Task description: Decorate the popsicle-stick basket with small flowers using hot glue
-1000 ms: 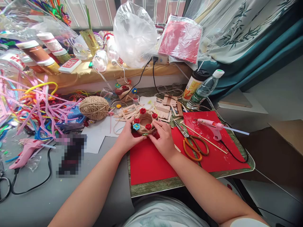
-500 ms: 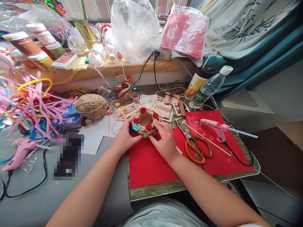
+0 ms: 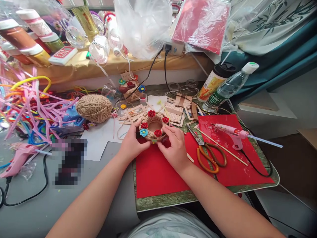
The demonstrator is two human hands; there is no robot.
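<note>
Between my two hands is a small twine-wrapped basket (image 3: 148,135) with an open, many-sided top. Several red roses (image 3: 158,133) and a blue flower (image 3: 143,132) sit around its rim. My left hand (image 3: 133,140) is closed around the left side, its thumb at the lower front. On the right side my right hand (image 3: 174,142) grips it with fingers near the rim and thumb at the front. A bit of green and yellow shows low on the front between my thumbs. Beneath lies a red sheet (image 3: 158,178). The basket's underside is hidden.
Right of my hands lie scissors (image 3: 208,150), a thin stick (image 3: 223,147) and a pink glue gun (image 3: 230,130). A water bottle (image 3: 229,87) and a cup (image 3: 214,81) stand behind. Craft sticks (image 3: 174,112), a twine ball (image 3: 94,108), pipe cleaners (image 3: 32,105) and another glue gun (image 3: 21,157) lie about.
The camera view has shifted slightly, so the surroundings sit a little differently in the picture. Both hands keep the same hold on the basket.
</note>
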